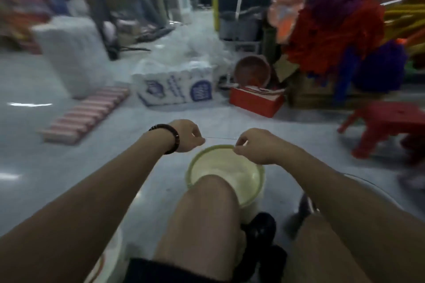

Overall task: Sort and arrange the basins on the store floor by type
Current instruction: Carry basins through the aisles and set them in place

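I see the pale green basin (226,177) on the floor just below and between my hands, its far rim nearest my right hand (255,147). Both it and my left hand (187,135) pinch a thin string (220,138) stretched level between them.

To your left the grey floor (57,167) lies open. Ahead, a white printed bag (177,88) and a red box (255,101) block the way. A red stool (391,122) stands right. Your knee (207,193) covers the pale green basin (230,167) below.
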Demonstrator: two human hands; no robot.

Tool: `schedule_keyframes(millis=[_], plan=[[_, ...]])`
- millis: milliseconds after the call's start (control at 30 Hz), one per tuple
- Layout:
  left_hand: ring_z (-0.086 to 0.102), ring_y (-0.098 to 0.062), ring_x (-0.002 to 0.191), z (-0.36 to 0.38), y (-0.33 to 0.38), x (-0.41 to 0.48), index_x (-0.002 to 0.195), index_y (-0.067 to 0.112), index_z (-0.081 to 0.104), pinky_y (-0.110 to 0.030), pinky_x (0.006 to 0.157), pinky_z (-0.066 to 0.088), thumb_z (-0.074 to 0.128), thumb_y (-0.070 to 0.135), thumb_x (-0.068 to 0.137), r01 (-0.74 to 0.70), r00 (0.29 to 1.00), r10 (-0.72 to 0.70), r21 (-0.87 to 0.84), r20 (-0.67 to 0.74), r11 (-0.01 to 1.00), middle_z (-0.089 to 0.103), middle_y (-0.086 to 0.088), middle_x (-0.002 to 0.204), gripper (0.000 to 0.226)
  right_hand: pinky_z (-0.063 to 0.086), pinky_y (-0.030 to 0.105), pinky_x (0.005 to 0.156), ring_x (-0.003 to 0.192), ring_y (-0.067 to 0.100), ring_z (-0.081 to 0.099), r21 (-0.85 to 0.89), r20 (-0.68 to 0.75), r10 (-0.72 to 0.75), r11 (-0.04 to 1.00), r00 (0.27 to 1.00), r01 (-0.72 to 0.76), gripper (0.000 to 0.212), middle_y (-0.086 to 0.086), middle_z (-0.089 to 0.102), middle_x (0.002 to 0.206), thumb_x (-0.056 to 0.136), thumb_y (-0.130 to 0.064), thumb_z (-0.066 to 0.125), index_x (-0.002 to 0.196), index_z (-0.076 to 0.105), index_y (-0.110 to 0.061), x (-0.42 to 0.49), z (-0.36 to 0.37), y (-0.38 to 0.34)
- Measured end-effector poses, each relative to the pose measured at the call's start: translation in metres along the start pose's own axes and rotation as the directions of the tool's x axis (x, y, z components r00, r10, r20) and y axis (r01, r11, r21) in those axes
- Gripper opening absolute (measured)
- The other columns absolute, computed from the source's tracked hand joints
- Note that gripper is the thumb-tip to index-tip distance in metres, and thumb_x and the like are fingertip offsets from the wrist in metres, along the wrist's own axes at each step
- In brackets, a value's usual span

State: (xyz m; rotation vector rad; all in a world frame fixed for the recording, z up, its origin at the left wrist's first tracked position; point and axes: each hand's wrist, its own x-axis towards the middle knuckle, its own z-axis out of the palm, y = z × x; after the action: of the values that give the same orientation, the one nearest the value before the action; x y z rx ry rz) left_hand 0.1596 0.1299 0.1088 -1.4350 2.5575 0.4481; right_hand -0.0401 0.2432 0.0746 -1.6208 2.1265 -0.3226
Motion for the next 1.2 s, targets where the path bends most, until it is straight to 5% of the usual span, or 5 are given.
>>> schedule_keyframes(millis=[233,500,733,867,1200], plan=[[0.061,-0.026,0.109,0.026,-0.186,-0.073,0.126,0.017,0.070,-0.040,0.093,0.054,0.057,0.051,0.100,0.434,0.889,-0.457,-0.257,-0.034,0.864,0.064,-0.004,0.131,0.045,0.054,0.039,0.096,0.113,0.028,0.065,-0.091,0.165,-0.261,0.956,0.951,0.278,0.039,0.008,0.070,0.130,0.105,-0.043,0.061,0.123,0.075,-0.011,0.042,0.048,-0.140],[0.064,-0.030,0.106,0.152,-0.371,-0.136,0.123,0.009,0.071,-0.035,0.086,0.052,0.058,0.039,0.098,0.772,0.596,-0.787,-0.383,0.159,0.508,0.070,-0.012,0.122,0.041,0.053,0.035,0.089,0.111,0.027,0.067,-0.157,0.385,-0.285,0.917,0.878,0.367,0.041,0.008,0.072,0.127,0.104,-0.043,0.062,0.123,0.074,-0.009,0.103,0.184,-0.218],[0.054,-0.027,0.091,0.260,-0.489,-0.188,0.106,0.011,0.058,-0.035,0.081,0.047,0.060,0.033,0.098,0.889,0.313,-0.855,-0.445,0.412,0.111,0.055,-0.009,0.103,0.023,0.056,0.042,0.096,0.109,0.030,0.069,-0.187,0.518,-0.225,0.912,0.825,0.366,0.035,0.015,0.074,0.121,0.103,-0.036,0.064,0.117,0.074,-0.006,0.178,0.322,-0.281],[0.056,-0.033,0.108,0.320,-0.523,-0.201,0.142,0.007,0.049,-0.042,0.087,0.054,0.064,0.053,0.096,0.884,0.209,-0.761,-0.452,0.614,-0.122,0.055,-0.016,0.133,0.067,0.052,0.041,0.097,0.110,0.030,0.065,-0.172,0.545,-0.150,0.943,0.825,0.285,0.040,0.014,0.069,0.131,0.104,-0.036,0.063,0.130,0.067,-0.006,0.211,0.391,-0.296],[0.061,-0.037,0.118,0.400,-0.528,-0.200,0.141,0.016,0.052,-0.056,0.103,0.051,0.061,0.070,0.090,0.464,0.356,-0.479,-0.597,0.802,-0.655,0.057,-0.012,0.141,0.075,0.047,0.049,0.098,0.119,0.034,0.058,0.092,0.674,0.122,0.965,0.728,-0.247,0.058,0.011,0.062,0.134,0.101,-0.055,0.062,0.141,0.052,-0.015,0.253,0.509,-0.267]])
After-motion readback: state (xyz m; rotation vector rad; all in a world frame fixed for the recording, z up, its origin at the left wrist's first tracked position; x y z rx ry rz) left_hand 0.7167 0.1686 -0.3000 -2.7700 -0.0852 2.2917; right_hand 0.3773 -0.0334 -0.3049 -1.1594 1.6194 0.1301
